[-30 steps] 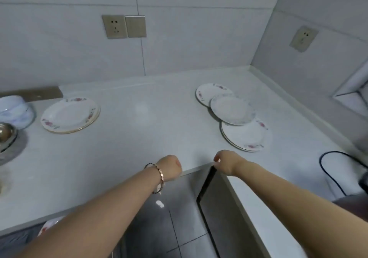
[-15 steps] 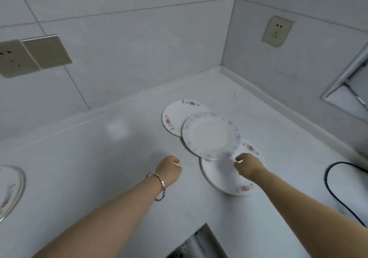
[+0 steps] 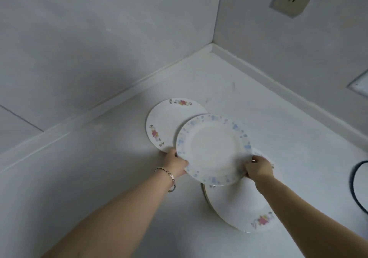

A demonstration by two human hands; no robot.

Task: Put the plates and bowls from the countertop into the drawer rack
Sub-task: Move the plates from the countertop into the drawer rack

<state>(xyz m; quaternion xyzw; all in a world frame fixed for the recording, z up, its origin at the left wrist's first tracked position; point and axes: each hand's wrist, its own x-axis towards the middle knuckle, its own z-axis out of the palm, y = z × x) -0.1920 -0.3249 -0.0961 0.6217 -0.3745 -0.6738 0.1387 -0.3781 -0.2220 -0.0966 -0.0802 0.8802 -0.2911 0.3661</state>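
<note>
Because the blue plate (image 3: 213,150) lies on top, both hands grip it; left hand (image 3: 176,165) at eight o'clock, right hand (image 3: 258,169) at four.

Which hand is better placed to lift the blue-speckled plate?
Neither alone: left hand and right hand each grip opposite rims of the blue-speckled plate, so probably a two-handed lift.
</note>
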